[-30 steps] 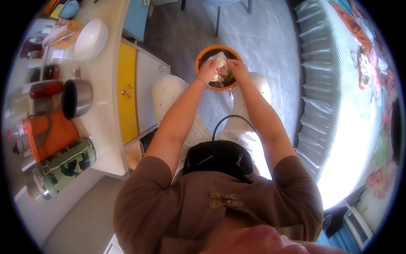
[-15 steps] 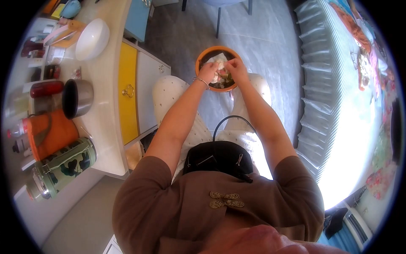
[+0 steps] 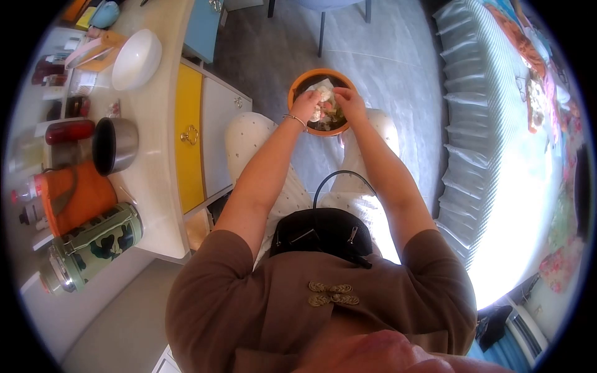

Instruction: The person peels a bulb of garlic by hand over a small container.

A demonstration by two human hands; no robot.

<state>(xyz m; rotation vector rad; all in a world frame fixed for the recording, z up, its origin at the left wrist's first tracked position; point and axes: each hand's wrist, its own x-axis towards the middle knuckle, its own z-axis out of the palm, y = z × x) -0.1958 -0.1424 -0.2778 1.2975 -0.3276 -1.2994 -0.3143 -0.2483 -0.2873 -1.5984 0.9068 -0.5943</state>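
Note:
An orange-rimmed bin [image 3: 295, 87] stands on the grey floor beyond my knees, with whitish paper and mixed scraps inside. Over its left part, my left hand [image 3: 306, 105] is closed around a pale, lumpy piece [image 3: 324, 94]; what it is cannot be made out. My right hand [image 3: 350, 103] is over the right side of the bin, its fingers pinched together close to the pale piece. Whether anything is between those fingertips is too small to tell. A bracelet circles my left wrist.
On the left, a counter [image 3: 155, 137] holds a white bowl [image 3: 137, 59], a metal pot [image 3: 126, 146], an orange bag [image 3: 81, 196] and a camouflage flask [image 3: 99, 245]. A bed [image 3: 491, 143] is at right, a chair [image 3: 322, 28] beyond the bin. A black bag [image 3: 323, 230] lies at my waist.
My right hand reached in toward the pale piece, then drew slightly back to the right. My left hand has kept its hold over the bin.

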